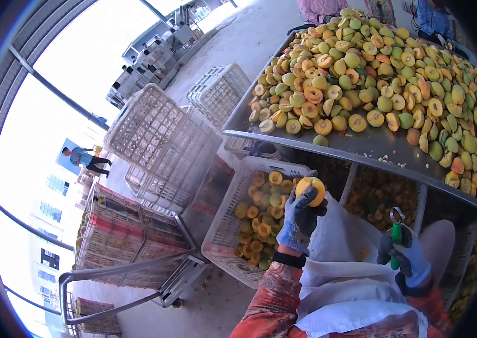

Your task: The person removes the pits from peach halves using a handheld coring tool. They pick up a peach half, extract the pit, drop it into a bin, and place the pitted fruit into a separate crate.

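Observation:
My left hand (301,217), in a grey-blue glove, holds a halved yellow peach (311,190) cut side up, over the white crate (224,225) of peach halves. My right hand (403,254), also gloved, grips a green-handled pitting tool (397,232) with a metal loop at its top, held above my lap. A white apron (340,270) covers my knees. A metal table (362,149) in front carries a large heap of halved and whole peaches (385,79).
Empty white crates (159,141) stand tilted to the left, beside a cart (131,248) stacked with more crates. More crates of fruit (379,194) sit under the table. Other people sit at the table's far end (433,17); a person (83,159) walks in the distance.

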`<state>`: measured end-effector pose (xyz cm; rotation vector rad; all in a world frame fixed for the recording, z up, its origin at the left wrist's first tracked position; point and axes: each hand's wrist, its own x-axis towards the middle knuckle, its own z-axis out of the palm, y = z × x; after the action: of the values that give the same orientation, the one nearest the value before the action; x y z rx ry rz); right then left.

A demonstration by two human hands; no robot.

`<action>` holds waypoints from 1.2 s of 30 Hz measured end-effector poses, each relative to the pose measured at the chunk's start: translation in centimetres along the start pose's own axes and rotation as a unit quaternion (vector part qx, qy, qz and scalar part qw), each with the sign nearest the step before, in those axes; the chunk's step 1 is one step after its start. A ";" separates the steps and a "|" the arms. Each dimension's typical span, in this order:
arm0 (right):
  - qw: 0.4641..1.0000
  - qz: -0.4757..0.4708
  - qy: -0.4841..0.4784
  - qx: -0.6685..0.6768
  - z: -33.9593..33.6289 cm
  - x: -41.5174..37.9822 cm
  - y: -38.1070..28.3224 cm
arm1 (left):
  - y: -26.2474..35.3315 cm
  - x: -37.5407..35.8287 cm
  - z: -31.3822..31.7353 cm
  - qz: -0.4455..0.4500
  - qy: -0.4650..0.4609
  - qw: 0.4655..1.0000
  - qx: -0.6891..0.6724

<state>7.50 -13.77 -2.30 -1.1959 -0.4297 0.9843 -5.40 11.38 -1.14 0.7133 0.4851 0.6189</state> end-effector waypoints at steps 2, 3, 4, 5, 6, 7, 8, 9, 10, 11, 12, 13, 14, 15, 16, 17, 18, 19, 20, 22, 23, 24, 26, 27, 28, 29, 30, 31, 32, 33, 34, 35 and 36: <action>1.000 0.014 -0.009 0.008 0.3 -0.7 -1.0 | -0.2 -0.4 -0.6 -0.006 -0.007 0.999 -0.037; 0.999 0.033 -0.022 0.017 0.4 -1.0 -1.4 | -0.2 -0.5 -0.6 -0.013 -0.008 0.997 -0.073; 0.999 0.029 -0.018 0.015 0.7 -1.3 -1.6 | -0.2 -0.7 -0.6 -0.018 -0.006 0.998 -0.055; 0.999 0.038 -0.007 0.025 0.9 -1.7 -1.7 | -0.4 -0.7 -0.3 -0.018 -0.011 0.998 -0.057; 0.998 0.048 0.005 0.035 1.0 -2.1 -1.7 | -0.5 -1.0 0.5 -0.011 -0.022 0.998 -0.062; 0.998 0.045 0.007 0.034 0.9 -2.1 -1.6 | -0.6 -1.3 1.0 -0.003 -0.033 0.997 -0.067; 0.998 0.050 -0.016 0.030 0.6 -2.1 -1.4 | -0.6 -1.5 1.3 -0.003 -0.036 0.997 -0.068; 0.997 0.055 -0.040 0.026 0.5 -2.0 -1.2 | -0.6 -1.6 1.5 -0.021 -0.052 0.994 -0.094; 0.998 0.052 -0.039 0.025 0.5 -2.1 -1.3 | -0.6 -1.8 1.7 -0.038 -0.067 0.990 -0.119; 0.997 0.057 -0.039 0.022 0.7 -2.2 -1.3 | -0.6 -1.9 1.9 -0.036 -0.070 0.990 -0.119; 0.997 0.063 -0.040 0.018 0.8 -2.3 -1.3 | -0.6 -2.1 2.0 -0.035 -0.076 0.989 -0.119; 0.997 0.062 -0.044 0.018 0.9 -2.3 -1.2 | -0.6 -2.4 2.1 -0.032 -0.079 0.989 -0.119; 0.997 0.060 -0.038 0.008 1.0 -2.5 -1.1 | -0.9 -2.7 2.3 -0.029 -0.078 0.989 -0.118; 0.998 0.056 -0.036 -0.001 1.2 -2.4 -0.9 | -1.1 -3.0 2.5 0.054 -0.072 0.994 0.062; 0.997 0.054 -0.049 0.002 1.2 -2.4 -0.6 | -1.0 -3.3 2.5 0.137 -0.058 0.959 0.243; 0.997 0.030 -0.065 -0.008 1.0 -2.4 -0.3 | -0.9 -3.6 2.6 0.171 -0.054 0.940 0.290; 0.997 0.005 -0.079 -0.016 0.8 -2.3 0.1 | -0.8 -3.6 2.5 0.179 -0.058 0.941 0.281; 0.996 0.002 -0.090 -0.014 0.7 -2.0 0.6 | -0.8 -3.6 2.3 0.185 -0.067 0.943 0.268; 0.997 0.019 -0.078 -0.012 0.3 -1.9 0.9 | -0.8 -3.6 2.1 0.167 -0.063 0.951 0.254; 0.998 0.033 -0.051 -0.006 2.2 -2.2 -1.2 | -0.1 -4.9 2.7 0.171 -0.042 0.944 0.279; 0.995 0.071 -0.066 0.006 1.5 -2.2 -0.6 | 0.1 -5.2 3.2 0.165 -0.034 0.938 0.304; 0.993 0.098 -0.062 0.023 1.3 -2.8 -0.9 | 0.1 -4.9 2.5 0.101 -0.062 0.981 0.150; 0.991 0.109 -0.066 0.035 1.2 -3.4 -1.1 | -0.1 -4.3 1.8 0.046 -0.067 0.986 0.143; 0.993 0.072 -0.091 -0.011 -0.1 -2.9 0.6 | -0.2 -3.8 1.7 -0.064 -0.089 0.987 -0.115; 0.992 0.100 -0.073 -0.010 0.0 -3.1 0.5 | -0.6 -3.6 1.2 -0.057 -0.085 0.993 -0.060; 0.996 0.087 -0.035 -0.005 -0.1 -3.4 0.3 | -1.0 -3.4 0.8 -0.038 -0.076 0.996 -0.006; 0.996 0.083 -0.044 -0.004 -0.1 -3.6 0.3 | -1.1 -3.3 1.3 -0.056 -0.082 0.994 -0.042; 0.995 0.080 -0.059 -0.005 -0.2 -3.5 0.5 | -1.2 -3.4 1.9 -0.069 -0.084 0.991 -0.077; 0.997 0.069 -0.039 -0.001 -0.6 -3.3 1.0 | -1.4 -3.6 2.7 -0.051 -0.066 0.996 -0.024; 0.994 0.067 -0.061 -0.056 -0.9 -3.1 1.7 | -1.7 -3.5 3.1 -0.031 -0.052 0.998 0.029; 0.989 0.064 -0.074 -0.111 -1.3 -3.1 2.0 | -2.2 -2.3 1.3 -0.081 -0.063 0.991 -0.081; 0.984 0.081 -0.075 -0.142 -1.6 -3.3 1.7 | -2.4 -1.7 0.1 -0.096 -0.060 0.988 -0.102; 0.941 -0.019 -0.027 -0.338 -1.8 -3.5 1.3 | -2.3 -1.9 0.6 -0.130 -0.041 0.980 -0.148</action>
<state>6.37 -17.64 -3.43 -1.7670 -0.8769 0.8587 -5.65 8.48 -2.05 0.3828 0.3922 0.4021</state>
